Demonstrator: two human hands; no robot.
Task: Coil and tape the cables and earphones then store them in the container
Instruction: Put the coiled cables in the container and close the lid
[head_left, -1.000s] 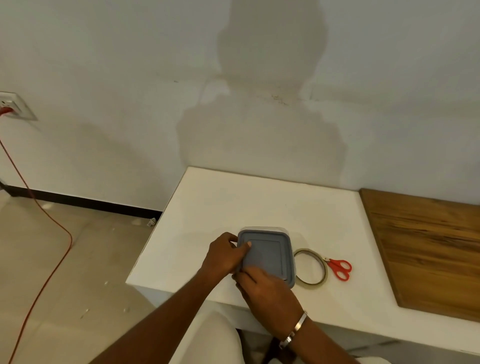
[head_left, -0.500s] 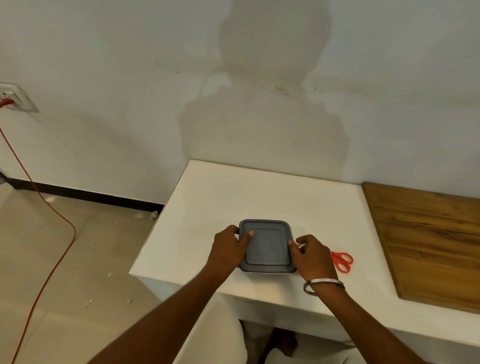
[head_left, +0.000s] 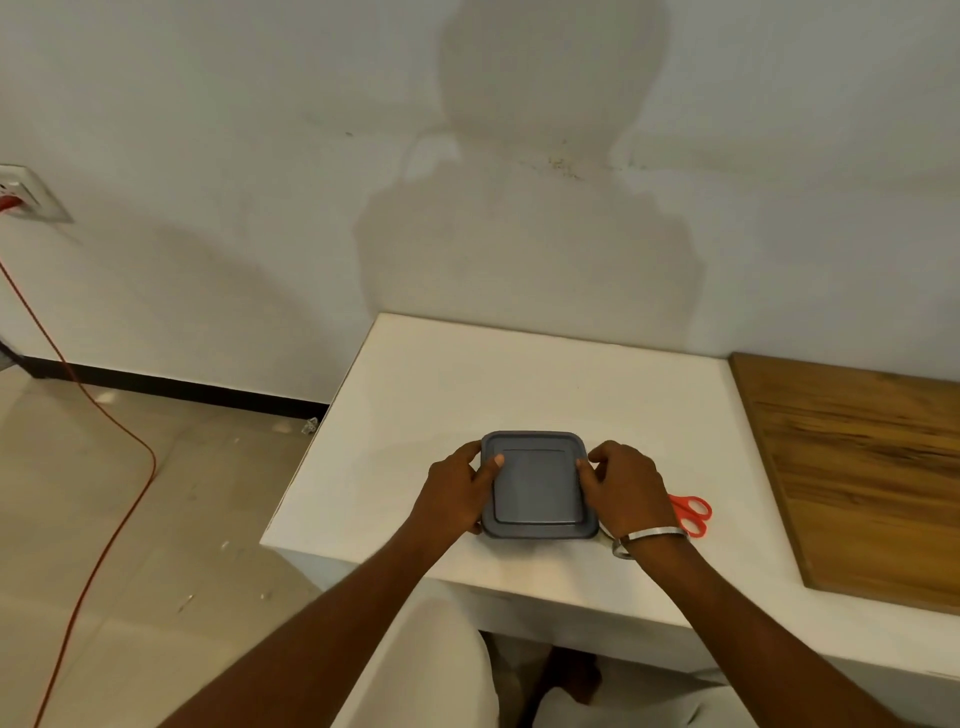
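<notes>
The container (head_left: 537, 486), a grey square box with its lid seated flat on top, rests on the white table (head_left: 441, 384) toward the near edge. The left hand (head_left: 460, 491) clasps its left side, thumb laid across the lid's left margin and fingers curled round the wall below. The right hand (head_left: 626, 488) clasps the right side in like manner, thumb on the lid's right margin, fingers wrapped down the wall; a metal bangle (head_left: 647, 535) sits on that wrist. Both hands are thus closed about the box, pressing from opposite sides. Red-handled scissors (head_left: 693, 514) lie on the table just right of the right hand, blades hidden behind it. A wooden board (head_left: 857, 467) occupies the far-right of the surface, well apart from the box. No cables or earphones are visible on the table; whether they lie inside cannot be confirmed, as the lid is opaque. No tape roll is visible. Assessment: with the work surface bare of cords and the lid down, coiling, taping and storing appear complete, and the step in hand looks like final seating of the lid. Little appears left beyond releasing the box.
</notes>
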